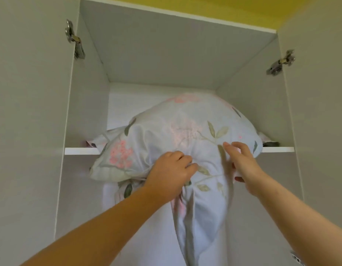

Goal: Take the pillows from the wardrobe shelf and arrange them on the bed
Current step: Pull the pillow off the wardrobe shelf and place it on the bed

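A pale pillow (178, 129) with pink flowers and green leaves lies on the top wardrobe shelf (80, 151) and bulges out over its front edge. The loose end of its case hangs down below the shelf. My left hand (171, 173) is clenched on a bunch of the case at the pillow's lower front. My right hand (243, 166) rests against the pillow's right front with fingers spread, thumb under the fabric. A second piece of printed fabric (89, 144) peeks out at the shelf's left behind the pillow.
Both white wardrobe doors (28, 112) stand open at the left and right, with metal hinges (75, 40) on the side walls. A dark object (271, 144) shows at the shelf's right end. A yellow ceiling (214, 8) is above.
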A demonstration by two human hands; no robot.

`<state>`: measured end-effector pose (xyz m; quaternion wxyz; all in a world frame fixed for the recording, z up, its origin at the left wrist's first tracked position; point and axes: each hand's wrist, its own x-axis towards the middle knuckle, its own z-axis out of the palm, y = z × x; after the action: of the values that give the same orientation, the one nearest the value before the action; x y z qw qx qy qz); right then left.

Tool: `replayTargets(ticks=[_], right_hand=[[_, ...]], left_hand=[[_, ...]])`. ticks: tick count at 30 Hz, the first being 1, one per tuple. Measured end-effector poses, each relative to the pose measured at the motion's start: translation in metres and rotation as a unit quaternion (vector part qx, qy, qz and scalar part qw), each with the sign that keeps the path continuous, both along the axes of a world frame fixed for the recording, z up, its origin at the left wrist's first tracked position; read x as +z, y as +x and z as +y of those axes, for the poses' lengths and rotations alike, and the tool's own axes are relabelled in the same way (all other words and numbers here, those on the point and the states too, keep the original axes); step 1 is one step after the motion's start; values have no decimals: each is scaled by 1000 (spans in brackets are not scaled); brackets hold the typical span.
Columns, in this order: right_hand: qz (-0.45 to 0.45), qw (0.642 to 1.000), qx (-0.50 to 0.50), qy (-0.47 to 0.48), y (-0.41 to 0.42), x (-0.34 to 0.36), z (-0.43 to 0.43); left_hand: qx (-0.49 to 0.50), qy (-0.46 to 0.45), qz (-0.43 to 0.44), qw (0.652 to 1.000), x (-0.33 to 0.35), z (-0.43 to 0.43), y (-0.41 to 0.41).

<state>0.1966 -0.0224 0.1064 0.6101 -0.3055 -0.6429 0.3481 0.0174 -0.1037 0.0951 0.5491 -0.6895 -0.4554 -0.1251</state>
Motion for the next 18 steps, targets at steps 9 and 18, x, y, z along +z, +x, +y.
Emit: replayTargets(ticks=[9, 18], right_hand=[[-6, 996, -82, 29, -20, 2, 21], [-7, 993, -112, 22, -13, 2, 56]], left_hand=[[87, 140, -283, 945, 76, -2, 18], [154, 208, -294, 920, 45, 62, 16]])
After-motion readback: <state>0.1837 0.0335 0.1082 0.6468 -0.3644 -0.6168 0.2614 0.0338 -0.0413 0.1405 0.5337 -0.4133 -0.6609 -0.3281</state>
